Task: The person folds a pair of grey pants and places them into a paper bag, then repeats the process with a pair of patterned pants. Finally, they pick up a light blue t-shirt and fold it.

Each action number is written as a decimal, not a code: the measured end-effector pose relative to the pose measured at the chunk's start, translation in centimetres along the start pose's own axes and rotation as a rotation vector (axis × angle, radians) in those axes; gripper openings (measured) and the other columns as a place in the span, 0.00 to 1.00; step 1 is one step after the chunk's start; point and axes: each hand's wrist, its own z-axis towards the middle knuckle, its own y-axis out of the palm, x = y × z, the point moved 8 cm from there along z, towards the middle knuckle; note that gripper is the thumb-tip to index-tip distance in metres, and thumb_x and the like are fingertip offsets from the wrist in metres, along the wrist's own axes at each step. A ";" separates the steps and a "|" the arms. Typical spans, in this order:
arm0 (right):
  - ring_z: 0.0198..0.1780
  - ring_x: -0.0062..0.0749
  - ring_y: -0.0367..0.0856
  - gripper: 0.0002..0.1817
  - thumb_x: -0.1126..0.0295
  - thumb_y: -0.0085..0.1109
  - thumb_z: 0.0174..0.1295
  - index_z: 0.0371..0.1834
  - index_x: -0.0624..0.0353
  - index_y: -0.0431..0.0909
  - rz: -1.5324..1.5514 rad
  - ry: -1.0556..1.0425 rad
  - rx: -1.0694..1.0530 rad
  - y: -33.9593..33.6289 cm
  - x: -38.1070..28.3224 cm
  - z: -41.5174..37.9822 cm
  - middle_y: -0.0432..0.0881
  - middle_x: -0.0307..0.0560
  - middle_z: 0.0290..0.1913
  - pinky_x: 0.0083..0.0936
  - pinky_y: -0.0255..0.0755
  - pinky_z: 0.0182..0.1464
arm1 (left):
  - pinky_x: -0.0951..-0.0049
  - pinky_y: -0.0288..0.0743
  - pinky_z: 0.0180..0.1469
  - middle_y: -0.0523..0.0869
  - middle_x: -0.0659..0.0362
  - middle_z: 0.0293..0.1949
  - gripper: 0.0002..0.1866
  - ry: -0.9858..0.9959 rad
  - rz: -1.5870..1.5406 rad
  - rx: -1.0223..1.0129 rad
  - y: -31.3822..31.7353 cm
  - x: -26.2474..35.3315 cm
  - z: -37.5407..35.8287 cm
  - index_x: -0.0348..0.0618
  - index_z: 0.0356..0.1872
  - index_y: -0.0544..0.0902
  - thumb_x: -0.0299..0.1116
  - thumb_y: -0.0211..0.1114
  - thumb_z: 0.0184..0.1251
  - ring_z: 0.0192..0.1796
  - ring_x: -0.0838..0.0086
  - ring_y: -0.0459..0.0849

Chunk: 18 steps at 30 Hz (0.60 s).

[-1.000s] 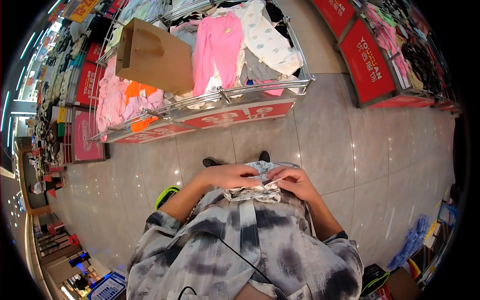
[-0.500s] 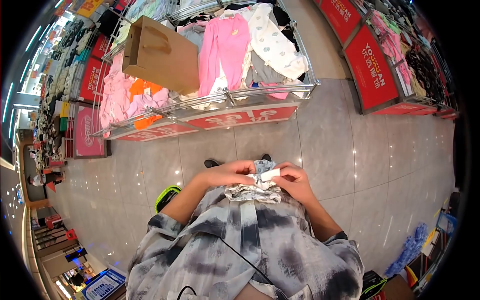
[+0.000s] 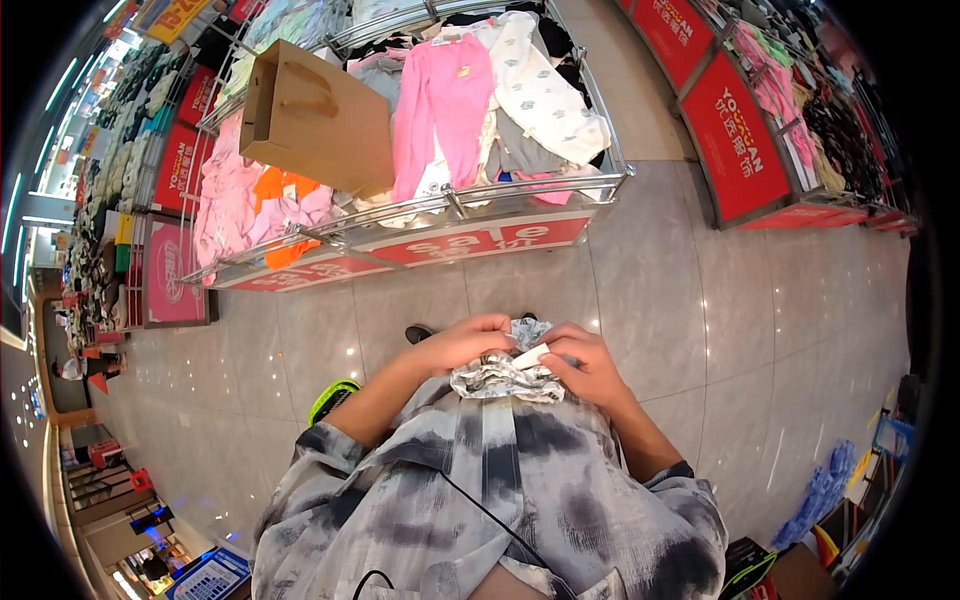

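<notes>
A bunched patterned garment [image 3: 500,379] in white and grey is held close in front of my shirt, at waist height. My left hand [image 3: 468,342] grips its upper left side, fingers curled in and partly hidden by the folds. On the other side, my right hand [image 3: 583,362] pinches the cloth beside a small white label [image 3: 532,357]. That label lies slanted across the folds, its end near my right fingertips. A bluish patterned part of the fabric shows between the two hands.
Ahead stands a metal-railed sale bin [image 3: 480,204] heaped with clothes, among them a pink garment [image 3: 440,110]. A brown paper bag [image 3: 325,130] rests on the heap. Another bin with red panels [image 3: 735,140] is at right. Grey tiled floor [image 3: 650,300] lies between.
The white label has tipped from nearly level to a steeper slant as my fingers shift on the cloth. My right hand has dropped slightly. The view has shifted a little.
</notes>
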 end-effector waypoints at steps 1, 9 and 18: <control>0.37 0.34 0.81 0.06 0.76 0.68 0.55 0.32 0.64 0.80 -0.017 0.000 0.013 -0.2 -0.5 0.2 0.80 0.45 0.37 0.25 0.74 0.39 | 0.82 0.62 0.28 0.74 0.71 0.26 0.06 0.012 -0.020 0.004 -0.1 0.0 0.1 0.45 0.30 0.75 0.33 0.59 0.67 0.29 0.89 0.69; 0.34 0.36 0.80 0.08 0.74 0.69 0.53 0.33 0.63 0.80 -0.112 -0.007 0.036 -0.8 -1.8 1.3 0.80 0.44 0.38 0.27 0.74 0.34 | 0.83 0.60 0.28 0.71 0.71 0.25 0.09 0.198 0.084 0.045 0.0 0.7 0.1 0.45 0.25 0.70 0.27 0.61 0.63 0.28 0.88 0.67; 0.37 0.34 0.80 0.06 0.73 0.66 0.55 0.33 0.61 0.81 -0.138 0.079 -0.192 0.4 -2.4 2.6 0.80 0.44 0.44 0.26 0.73 0.36 | 0.81 0.62 0.35 0.70 0.67 0.28 0.10 0.390 0.273 0.071 -0.7 1.7 -1.0 0.40 0.43 0.71 0.20 0.57 0.62 0.32 0.85 0.67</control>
